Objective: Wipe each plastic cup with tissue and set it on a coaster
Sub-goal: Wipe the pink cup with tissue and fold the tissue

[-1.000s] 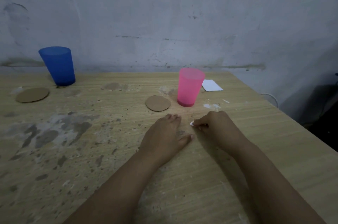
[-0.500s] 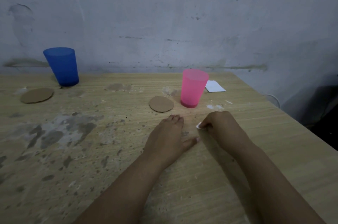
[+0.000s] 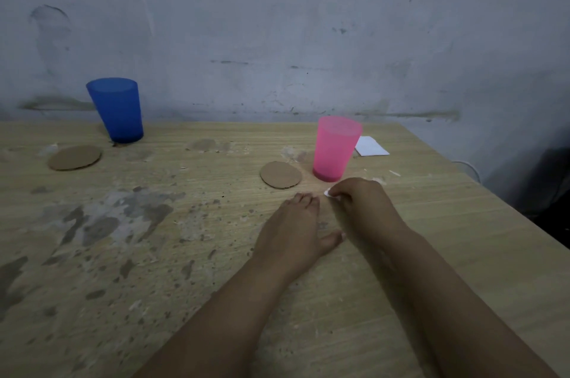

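Worn wooden table (image 3: pixel 129 254), stained and flecked, set against a scuffed grey wall (image 3: pixel 277 22). Left hand (image 3: pixel 296 232) flat, palm down, fingers spread, empty. Right hand (image 3: pixel 361 201) curled, pinching a small white tissue scrap (image 3: pixel 327 192). Beyond: coaster (image 3: pixel 280 175) just left of upright pink cup (image 3: pixel 335 147), apart. White paper (image 3: pixel 370 147) behind. Far left: second coaster (image 3: pixel 75 157), blue cup (image 3: pixel 117 109).

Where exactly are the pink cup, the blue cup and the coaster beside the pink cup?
pink cup (image 3: pixel 334 149), head view, middle of its side wall
blue cup (image 3: pixel 118 110), head view, middle of its side wall
coaster (image 3: pixel 280 175), head view, centre of its flat top
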`<move>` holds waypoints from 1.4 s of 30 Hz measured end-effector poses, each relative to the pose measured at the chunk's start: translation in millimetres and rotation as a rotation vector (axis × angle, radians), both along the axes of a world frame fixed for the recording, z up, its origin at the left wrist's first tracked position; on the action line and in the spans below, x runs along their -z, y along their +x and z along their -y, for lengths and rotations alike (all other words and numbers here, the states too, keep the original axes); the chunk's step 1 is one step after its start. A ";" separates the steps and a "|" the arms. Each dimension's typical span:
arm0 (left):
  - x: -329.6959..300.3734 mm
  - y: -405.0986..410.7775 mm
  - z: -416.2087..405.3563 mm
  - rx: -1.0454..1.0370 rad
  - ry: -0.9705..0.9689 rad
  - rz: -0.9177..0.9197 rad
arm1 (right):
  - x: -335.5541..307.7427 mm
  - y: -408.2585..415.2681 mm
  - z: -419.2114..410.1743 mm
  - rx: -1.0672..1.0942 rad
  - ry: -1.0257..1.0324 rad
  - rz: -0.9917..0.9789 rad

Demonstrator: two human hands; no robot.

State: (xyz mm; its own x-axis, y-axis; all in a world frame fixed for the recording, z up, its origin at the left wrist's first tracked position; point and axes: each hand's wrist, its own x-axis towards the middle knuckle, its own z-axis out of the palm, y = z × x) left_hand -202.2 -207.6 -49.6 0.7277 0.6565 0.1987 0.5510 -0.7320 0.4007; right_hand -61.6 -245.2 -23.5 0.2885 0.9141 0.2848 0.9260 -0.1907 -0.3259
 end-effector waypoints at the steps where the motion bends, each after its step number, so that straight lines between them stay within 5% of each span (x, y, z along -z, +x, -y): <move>1: 0.1 -0.1 -0.3 0.001 0.000 0.004 | -2.2 -1.3 2.5 -0.033 -0.022 -0.010; 6: -0.5 -0.3 -0.6 0.005 -0.014 0.007 | -11.8 7.2 15.7 -0.083 -0.141 -0.040; 13: 0.6 0.9 -2.2 0.000 -0.027 0.010 | -3.6 16.7 -3.3 0.169 -0.209 -0.028; 23: 3.4 0.2 -1.6 -0.026 -0.026 0.004 | -11.1 -7.6 15.6 -0.144 -0.126 -0.029; 31: 6.2 0.8 -1.4 -0.014 0.017 -0.097 | -1.1 35.2 12.2 0.206 -0.079 0.054; 35: 6.7 1.3 -1.6 -0.008 0.024 -0.103 | 8.7 18.1 0.7 0.064 -0.032 0.110; 42: 5.3 -0.1 -1.2 -0.005 0.032 -0.103 | -9.0 10.8 24.9 -0.123 -0.076 -0.086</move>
